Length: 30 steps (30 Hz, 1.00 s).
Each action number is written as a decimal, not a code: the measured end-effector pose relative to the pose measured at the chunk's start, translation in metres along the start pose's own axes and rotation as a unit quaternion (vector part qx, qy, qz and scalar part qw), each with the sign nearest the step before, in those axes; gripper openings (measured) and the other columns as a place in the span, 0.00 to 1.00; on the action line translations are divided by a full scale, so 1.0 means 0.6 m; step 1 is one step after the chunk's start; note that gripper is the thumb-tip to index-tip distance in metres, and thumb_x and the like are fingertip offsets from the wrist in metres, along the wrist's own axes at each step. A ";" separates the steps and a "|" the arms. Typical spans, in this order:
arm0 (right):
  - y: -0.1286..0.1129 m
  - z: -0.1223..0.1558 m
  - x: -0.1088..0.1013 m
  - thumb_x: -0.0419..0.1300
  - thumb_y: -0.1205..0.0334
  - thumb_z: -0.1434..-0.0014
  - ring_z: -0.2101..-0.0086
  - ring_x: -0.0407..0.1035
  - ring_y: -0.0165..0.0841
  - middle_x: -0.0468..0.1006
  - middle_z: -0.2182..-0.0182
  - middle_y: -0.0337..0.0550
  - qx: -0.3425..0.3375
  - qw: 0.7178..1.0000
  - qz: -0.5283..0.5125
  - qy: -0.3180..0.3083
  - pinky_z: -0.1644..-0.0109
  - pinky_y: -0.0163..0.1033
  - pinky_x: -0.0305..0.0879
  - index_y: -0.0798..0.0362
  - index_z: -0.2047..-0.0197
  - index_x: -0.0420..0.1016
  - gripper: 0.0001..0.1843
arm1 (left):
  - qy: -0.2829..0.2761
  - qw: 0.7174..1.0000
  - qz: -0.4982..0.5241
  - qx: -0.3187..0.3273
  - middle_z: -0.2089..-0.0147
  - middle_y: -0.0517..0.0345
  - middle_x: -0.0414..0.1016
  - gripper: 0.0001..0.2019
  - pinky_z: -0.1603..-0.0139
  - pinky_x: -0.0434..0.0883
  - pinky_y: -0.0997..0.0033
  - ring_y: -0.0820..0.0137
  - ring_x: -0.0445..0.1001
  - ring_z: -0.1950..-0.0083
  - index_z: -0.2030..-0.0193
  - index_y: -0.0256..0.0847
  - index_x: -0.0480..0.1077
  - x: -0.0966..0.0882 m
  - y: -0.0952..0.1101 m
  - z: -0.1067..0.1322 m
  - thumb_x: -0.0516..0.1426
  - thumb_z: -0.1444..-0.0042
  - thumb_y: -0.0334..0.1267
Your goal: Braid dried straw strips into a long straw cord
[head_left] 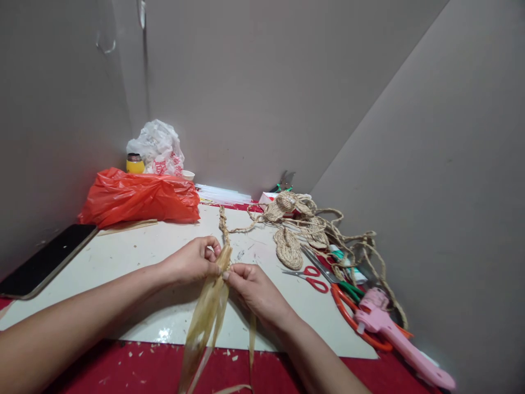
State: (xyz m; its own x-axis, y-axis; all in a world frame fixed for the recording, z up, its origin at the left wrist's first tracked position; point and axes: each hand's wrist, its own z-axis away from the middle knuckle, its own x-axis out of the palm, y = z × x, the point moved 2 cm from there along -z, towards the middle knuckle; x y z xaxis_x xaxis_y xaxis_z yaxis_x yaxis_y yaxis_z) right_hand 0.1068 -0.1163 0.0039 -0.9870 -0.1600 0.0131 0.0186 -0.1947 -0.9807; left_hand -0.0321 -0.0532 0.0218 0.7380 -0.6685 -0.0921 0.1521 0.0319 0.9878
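My left hand [192, 261] and my right hand [253, 289] meet over a white board [135, 257], both pinching pale dried leaf strips [207, 317]. The strips hang down toward me past the board's near edge. From the pinch point a braided cord [223, 221] of the same material runs away from me across the board toward a tangle of braided rope [324, 227]. Fingers of both hands are curled tight on the strips.
A small woven sandal sole [288, 249] lies right of the hands. Red small scissors [310, 277], orange-handled shears [348, 312] and a pink glue gun [394, 334] lie at the right. A red plastic bag [139, 197], white bag [158, 145] and yellow jar [135, 163] stand behind; a phone [47, 260] lies left.
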 end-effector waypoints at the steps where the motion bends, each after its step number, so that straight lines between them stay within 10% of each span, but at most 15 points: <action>1: 0.002 -0.001 0.000 0.62 0.48 0.50 0.83 0.41 0.21 0.53 0.87 0.29 0.000 1.000 0.001 -0.001 0.79 0.32 0.37 0.56 0.80 0.65 0.20 | -0.005 1.000 0.009 -0.008 0.78 0.70 0.62 0.14 0.76 0.53 0.78 0.81 0.56 0.79 0.69 0.40 0.58 0.001 0.003 0.002 0.58 0.63 0.29; 10: 0.016 -0.009 -0.005 0.60 0.55 0.49 0.84 0.44 0.22 0.53 0.89 0.29 0.012 0.999 0.023 0.036 0.79 0.32 0.40 0.54 0.82 0.62 0.17 | -0.030 0.995 0.091 0.000 0.75 0.66 0.63 0.16 0.74 0.56 0.78 0.80 0.61 0.76 0.68 0.40 0.60 -0.020 0.108 0.044 0.62 0.63 0.33; 15: 0.019 -0.012 -0.014 0.59 0.57 0.49 0.86 0.41 0.21 0.52 0.90 0.27 0.032 0.995 0.056 0.074 0.81 0.33 0.35 0.53 0.81 0.61 0.16 | 0.164 0.973 0.095 0.133 0.69 0.63 0.67 0.10 0.72 0.63 0.78 0.79 0.64 0.71 0.67 0.40 0.65 -0.115 0.192 0.095 0.60 0.59 0.30; 24: 0.014 -0.015 -0.022 0.59 0.56 0.49 0.88 0.40 0.19 0.51 0.91 0.26 0.035 0.993 0.031 0.112 0.84 0.32 0.33 0.53 0.81 0.60 0.16 | 0.513 0.790 -0.066 0.330 0.68 0.69 0.70 0.08 0.63 0.62 0.70 0.72 0.68 0.55 0.68 0.47 0.66 -0.225 0.232 0.169 0.60 0.55 0.36; 27: 0.013 -0.013 -0.020 0.60 0.56 0.49 0.89 0.41 0.19 0.53 0.91 0.26 0.030 0.995 -0.003 0.094 0.85 0.31 0.33 0.53 0.81 0.60 0.17 | 0.530 0.758 -0.291 0.242 0.69 0.64 0.70 0.11 0.65 0.59 0.71 0.71 0.69 0.60 0.66 0.44 0.67 -0.226 0.217 0.160 0.59 0.53 0.46; 30: 0.010 -0.010 -0.013 0.60 0.54 0.50 0.90 0.41 0.19 0.52 0.91 0.26 0.021 0.997 -0.049 0.048 0.86 0.31 0.33 0.53 0.81 0.59 0.18 | 0.390 0.776 -0.495 0.028 0.76 0.60 0.68 0.13 0.69 0.59 0.72 0.68 0.68 0.69 0.71 0.43 0.70 -0.216 0.182 0.122 0.60 0.55 0.51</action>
State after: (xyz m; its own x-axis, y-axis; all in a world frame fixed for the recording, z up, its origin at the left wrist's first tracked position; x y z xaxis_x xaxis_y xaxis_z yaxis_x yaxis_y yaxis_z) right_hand 0.1138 -0.1107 -0.0035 -0.9952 -0.0450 0.0871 -0.0735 -0.2458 -0.9665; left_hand -0.1592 -0.0174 0.1511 0.4541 0.3090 -0.8357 0.8858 -0.2572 0.3862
